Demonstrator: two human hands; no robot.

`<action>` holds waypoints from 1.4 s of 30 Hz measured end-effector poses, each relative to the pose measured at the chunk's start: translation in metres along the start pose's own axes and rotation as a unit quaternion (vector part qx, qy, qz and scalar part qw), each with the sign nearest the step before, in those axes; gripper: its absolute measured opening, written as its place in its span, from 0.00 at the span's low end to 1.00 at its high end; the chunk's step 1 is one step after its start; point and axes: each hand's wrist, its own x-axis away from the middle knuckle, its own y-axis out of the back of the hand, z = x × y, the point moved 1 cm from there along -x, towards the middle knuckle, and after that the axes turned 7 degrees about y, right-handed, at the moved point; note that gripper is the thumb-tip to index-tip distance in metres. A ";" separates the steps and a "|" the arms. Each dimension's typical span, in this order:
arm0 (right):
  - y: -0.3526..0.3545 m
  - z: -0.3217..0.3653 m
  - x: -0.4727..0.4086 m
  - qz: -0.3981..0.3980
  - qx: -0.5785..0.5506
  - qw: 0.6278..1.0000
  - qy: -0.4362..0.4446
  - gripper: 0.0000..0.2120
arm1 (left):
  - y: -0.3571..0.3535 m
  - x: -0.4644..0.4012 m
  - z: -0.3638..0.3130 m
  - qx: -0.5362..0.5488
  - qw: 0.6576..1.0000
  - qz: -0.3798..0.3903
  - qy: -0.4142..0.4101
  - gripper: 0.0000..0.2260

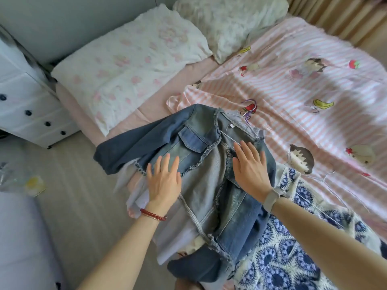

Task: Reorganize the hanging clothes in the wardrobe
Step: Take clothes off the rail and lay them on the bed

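Item 1: denim jacket (201, 164), blue, frayed trim, flap chest pocket. It lies front-up at the near edge of the bed (159, 101), on top of a pile of other garments, with one sleeve spread to the left past the bed's edge. A thin wire hanger (230, 137) sits inside its collar; hooks of this and other hangers (249, 109) show just beyond the collar on the bedcover.

Item 2: left hand (164, 181), released, fingers straight and together, palm flat on the jacket's left front panel below the pocket. A red bead bracelet (152, 214) is on the wrist.

Item 3: right hand (251, 170), released, fingers straight, palm flat on the jacket's right front panel, fingertips near the hanger's arm. A grey watch (274, 195) is on the wrist.

Item 4: pale lilac garment (138, 197), under the jacket, its edge hanging off the bed on the left.

Item 5: blue-and-white patterned garment (282, 248), beside and partly under the jacket on the right.

Item 6: pink-and-white striped bedcover (293, 84) with cartoon figures and fruit prints, spread over the bed's far side.

Item 7: 2 pillows, one white with pink flowers (134, 68), one cream (230, 24), at the head of the bed.

Item 8: white drawer unit (27, 107) with dark knobs, on the floor at left.
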 end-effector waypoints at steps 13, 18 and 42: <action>0.027 0.162 0.224 0.014 -0.119 0.894 0.431 0.13 | 0.077 0.347 0.056 0.013 0.965 -0.108 0.240 0.18; 0.030 0.250 0.288 0.052 -0.109 0.812 0.571 0.16 | 0.112 0.457 0.103 -0.029 0.917 -0.170 0.359 0.17; -0.009 0.734 0.619 0.138 -0.166 0.605 0.766 0.18 | 0.327 0.855 0.389 -0.194 0.683 -0.283 0.645 0.21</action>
